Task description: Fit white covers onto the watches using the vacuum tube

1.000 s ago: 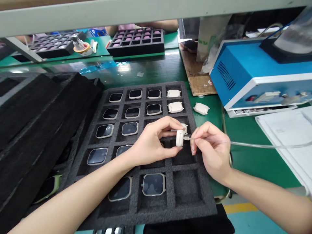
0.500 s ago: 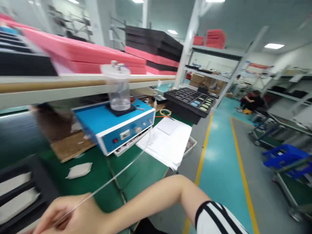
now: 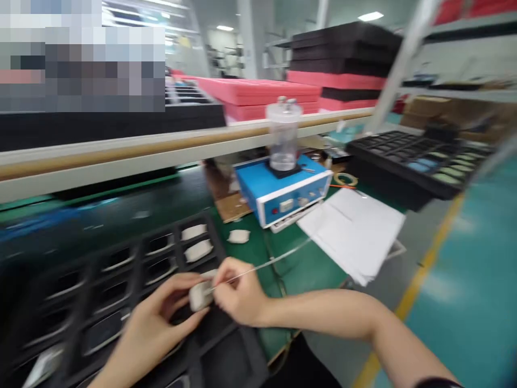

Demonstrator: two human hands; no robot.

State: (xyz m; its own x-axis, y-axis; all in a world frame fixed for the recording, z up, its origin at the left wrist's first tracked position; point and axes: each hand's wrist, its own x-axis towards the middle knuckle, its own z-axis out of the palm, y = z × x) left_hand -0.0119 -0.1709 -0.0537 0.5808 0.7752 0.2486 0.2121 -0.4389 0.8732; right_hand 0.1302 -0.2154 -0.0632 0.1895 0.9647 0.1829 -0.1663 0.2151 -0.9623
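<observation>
My left hand (image 3: 161, 318) grips a small whitish, rounded piece (image 3: 200, 295) by its edges, above a black compartment tray (image 3: 232, 350). Close beside it, my right hand (image 3: 240, 291) is closed on the end of a thin clear tube (image 3: 288, 252), the tip pointing at the piece. Whether the tip touches it I cannot tell. From there the tube runs back towards a blue box with a small display (image 3: 286, 188). Several tray compartments hold dark pieces with pale rims; white pieces (image 3: 198, 250) lie in others. Another white piece (image 3: 239, 236) lies on the green tabletop.
A clear lidded canister (image 3: 283, 137) stands on the blue box. White papers (image 3: 355, 226) lie to its right, before another black tray (image 3: 388, 178). A shelf edge (image 3: 161, 148) crosses above the table, carrying pink foam (image 3: 258, 91) and black foam trays. A pixelated patch covers the upper left.
The view has swung left and shows more of the black tray. My left hand has come into view with the whitish piece; my right hand, still with the tube, is now beside it.
</observation>
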